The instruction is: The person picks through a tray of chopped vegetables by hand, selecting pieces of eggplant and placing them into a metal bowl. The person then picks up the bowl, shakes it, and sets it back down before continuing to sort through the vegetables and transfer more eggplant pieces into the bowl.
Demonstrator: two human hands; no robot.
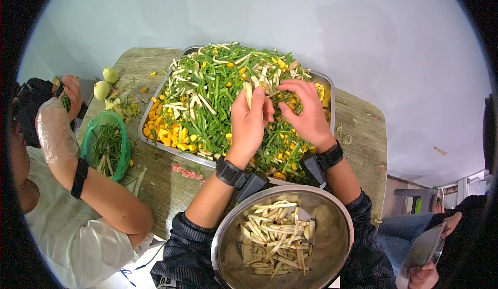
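My left hand (249,118) is closed on a pale vegetable piece (248,93), over the heaped metal tray. Just to its right, my right hand (305,111) has its fingers curved and thumb apart, with nothing visible between them. Beneath both hands, the large metal tray (332,94) bears chopped green stems (218,89), pale strips and orange cubes (168,133). Close to my body, a steel bowl (332,232) holds pale cut strips (275,237).
A green basket (124,149) with green stems stands left of the tray. Two pale round vegetables (101,90) lie behind it. At the left sits a person with a plastic-gloved hand (56,128). Another person's hands (424,276) hold a metal bowl at the lower right.
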